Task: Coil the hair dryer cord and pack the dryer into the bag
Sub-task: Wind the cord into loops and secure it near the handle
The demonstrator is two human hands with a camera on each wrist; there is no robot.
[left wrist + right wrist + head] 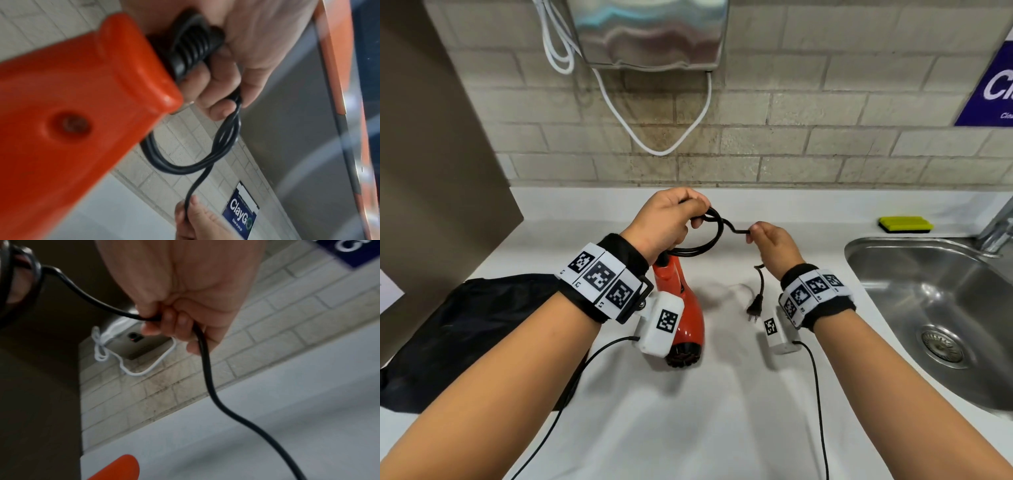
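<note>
The orange hair dryer [688, 308] hangs nozzle-down over the white counter [722, 394], held up by its black cord [717, 233]. My left hand [671, 222] grips the cord coils [224, 146] at the dryer's handle end [82, 97], by the ribbed strain relief [193, 48]. A short span of cord runs right to my right hand [770, 243], whose fingers [164, 321] pinch it. Below that hand the cord tail [207, 369] hangs down to the plug [755, 310]. The black bag [465, 325] lies on the counter at the left, under my left forearm.
A steel sink [945, 308] with a tap [996, 229] sits at the right, and a yellow-green sponge [905, 224] lies behind it. A steel hand dryer [650, 31] with a white cable [654, 137] hangs on the brick wall. A brown partition [431, 171] stands at the left.
</note>
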